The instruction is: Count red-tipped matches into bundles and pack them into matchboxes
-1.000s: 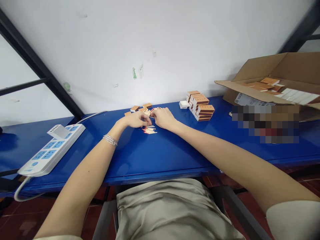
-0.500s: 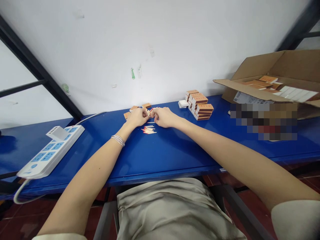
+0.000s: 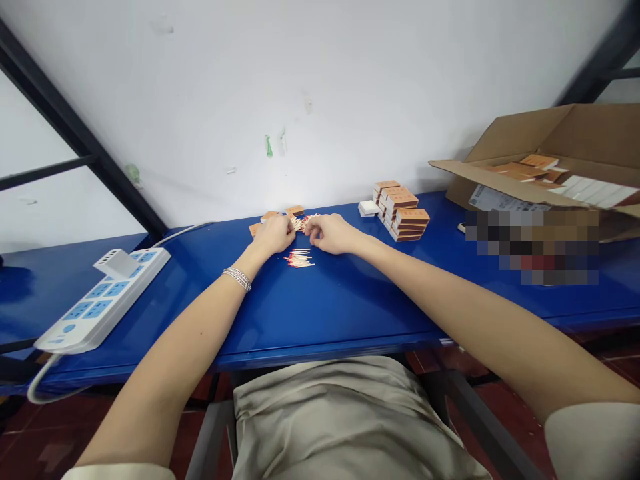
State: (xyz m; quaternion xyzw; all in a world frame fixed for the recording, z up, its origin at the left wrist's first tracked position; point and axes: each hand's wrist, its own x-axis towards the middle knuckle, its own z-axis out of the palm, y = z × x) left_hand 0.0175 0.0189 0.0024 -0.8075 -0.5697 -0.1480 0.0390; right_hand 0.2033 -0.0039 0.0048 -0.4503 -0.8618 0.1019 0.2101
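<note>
My left hand [image 3: 274, 235] and my right hand [image 3: 329, 233] rest close together at the far side of the blue table [image 3: 325, 307]. Both are curled, fingertips pinching at a bunch of matchsticks [image 3: 301, 222] between them. A small loose pile of red-tipped matchsticks [image 3: 300, 259] lies on the table just in front of my hands. A few orange matchboxes [image 3: 294, 211] lie behind my hands near the wall. A silver bracelet circles my left wrist.
A stack of orange matchboxes [image 3: 403, 215] and a white box tray [image 3: 369, 208] stand to the right. An open cardboard carton [image 3: 555, 167] with more boxes sits at far right. A white power strip [image 3: 103, 298] with its cable lies at the left.
My left hand has moved slightly away from me, off the loose pile, up to the bunch of matchsticks by my right hand. The view shifted a little.
</note>
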